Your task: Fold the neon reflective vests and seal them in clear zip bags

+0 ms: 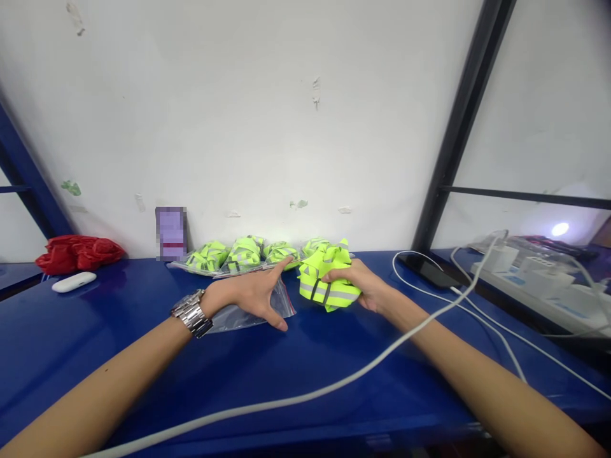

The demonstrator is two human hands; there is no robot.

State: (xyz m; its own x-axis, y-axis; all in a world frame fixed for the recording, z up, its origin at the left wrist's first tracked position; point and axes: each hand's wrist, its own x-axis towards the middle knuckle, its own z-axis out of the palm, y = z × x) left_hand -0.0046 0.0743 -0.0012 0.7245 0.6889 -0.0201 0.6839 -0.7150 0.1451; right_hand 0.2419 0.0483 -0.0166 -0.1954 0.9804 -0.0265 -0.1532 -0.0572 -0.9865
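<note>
My right hand grips a bunched neon-yellow reflective vest with grey bands and black straps, just above the table. To its left, my left hand has its thumb and fingers spread and holds nothing. A silver wristwatch is on that wrist. Below the left hand lies a clear zip bag with a red seal line, partly covered by the hand. Behind both hands, several folded yellow vests in clear bags stand in a row along the wall.
On the blue table, a red plastic bundle and a white case sit at the left. A purple-screened phone leans on the wall. At right are a black phone, chargers on a power strip and a white cable crossing in front.
</note>
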